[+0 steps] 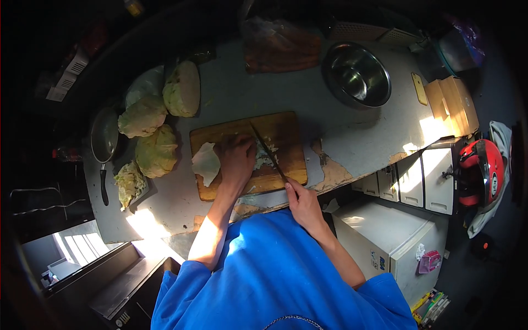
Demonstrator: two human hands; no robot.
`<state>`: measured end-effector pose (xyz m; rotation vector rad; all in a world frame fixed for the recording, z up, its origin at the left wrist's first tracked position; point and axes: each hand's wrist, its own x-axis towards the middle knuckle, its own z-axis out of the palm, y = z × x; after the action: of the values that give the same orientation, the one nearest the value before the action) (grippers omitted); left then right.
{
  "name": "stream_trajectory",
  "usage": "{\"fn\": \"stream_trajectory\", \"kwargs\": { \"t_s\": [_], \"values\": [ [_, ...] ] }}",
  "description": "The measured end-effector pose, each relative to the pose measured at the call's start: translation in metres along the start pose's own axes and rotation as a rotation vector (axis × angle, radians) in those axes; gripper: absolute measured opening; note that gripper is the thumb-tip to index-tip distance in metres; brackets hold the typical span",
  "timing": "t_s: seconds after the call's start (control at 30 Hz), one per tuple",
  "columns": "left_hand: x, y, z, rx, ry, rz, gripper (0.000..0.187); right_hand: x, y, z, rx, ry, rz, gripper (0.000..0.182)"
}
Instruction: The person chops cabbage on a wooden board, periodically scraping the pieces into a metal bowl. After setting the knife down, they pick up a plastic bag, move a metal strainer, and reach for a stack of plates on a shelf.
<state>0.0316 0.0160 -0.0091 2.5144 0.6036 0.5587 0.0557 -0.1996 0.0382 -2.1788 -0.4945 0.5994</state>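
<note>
My right hand (pixel 303 202) is closed round the handle of a kitchen knife (pixel 268 152), whose blade slants away across a wooden cutting board (pixel 289 126). My left hand (pixel 239 157) presses down on the board just left of the blade, its fingers bent over cabbage that they mostly hide. Finely cut cabbage shreds (pixel 266 158) lie around the blade. A loose pale cabbage leaf (pixel 206 164) rests on the board's left side, beside my left wrist.
Several cabbages (pixel 157 151) stand left of the board, one cut cabbage (pixel 184 89) among them. A frying pan (pixel 104 135) lies at the far left. Behind are a bag of reddish food (pixel 280 49) and a steel bowl (pixel 356 75). A phone (pixel 419 89) and cardboard box (pixel 454 104) sit right.
</note>
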Motion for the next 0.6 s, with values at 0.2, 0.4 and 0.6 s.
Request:
{"fn": "stream_trajectory", "kwargs": {
  "t_s": [0.2,0.4,0.6],
  "values": [
    [-0.025,0.004,-0.018,-0.112,-0.007,-0.015,0.037,-0.009,-0.004,0.003,0.093,0.003,0.028,0.028],
    [-0.053,0.007,-0.017,-0.156,-0.095,-0.094,0.051,-0.009,-0.002,0.013,-0.082,-0.024,-0.041,0.029],
    [-0.049,0.0,-0.004,-0.205,-0.058,-0.068,0.048,-0.006,0.0,0.01,0.019,-0.007,-0.063,0.03]
  ]
}}
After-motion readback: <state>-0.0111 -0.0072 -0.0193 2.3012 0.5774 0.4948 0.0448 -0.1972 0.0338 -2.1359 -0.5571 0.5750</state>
